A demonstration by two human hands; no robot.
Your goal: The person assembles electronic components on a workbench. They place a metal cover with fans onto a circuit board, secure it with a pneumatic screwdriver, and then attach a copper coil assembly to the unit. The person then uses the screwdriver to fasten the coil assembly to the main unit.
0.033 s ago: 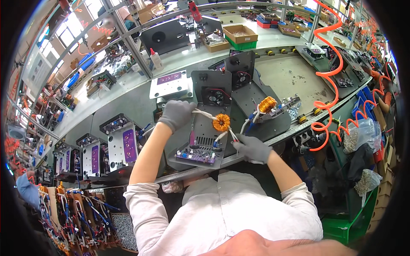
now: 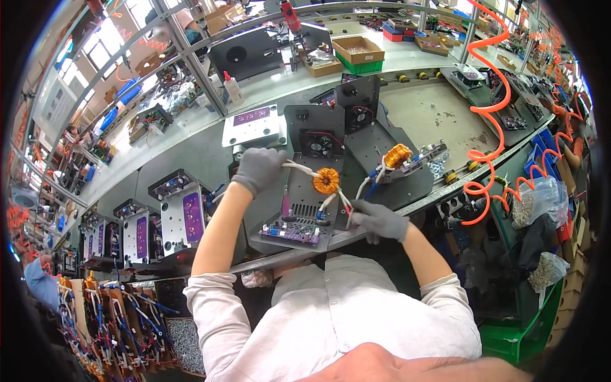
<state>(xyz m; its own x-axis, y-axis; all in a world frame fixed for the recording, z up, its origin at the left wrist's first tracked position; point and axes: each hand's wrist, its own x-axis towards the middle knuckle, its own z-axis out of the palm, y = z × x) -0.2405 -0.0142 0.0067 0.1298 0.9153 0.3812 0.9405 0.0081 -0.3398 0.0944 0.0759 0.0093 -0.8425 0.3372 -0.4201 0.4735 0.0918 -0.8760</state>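
A copper-wound ring coil hangs over a black metal chassis plate in front of me. White-sleeved leads run from its left side into my gloved left hand, which is closed round their end. On the coil's other side, thinner white and red leads reach my gloved right hand, whose thumb and fingertips pinch them near the plate's right edge. The exact lead ends in both hands are hidden. Below the coil, a purple circuit board lies at the plate's near edge; a fan sits in its upright panel.
A second chassis with a copper coil stands to the right. Several silver-and-purple units line the left of the bench. An orange coiled hose hangs at the right. A white bottle and a green bin stand behind.
My left hand has shifted slightly left, and the coil has moved a little left with it. My right hand stays at the leads, its fingers slightly changed in pose.
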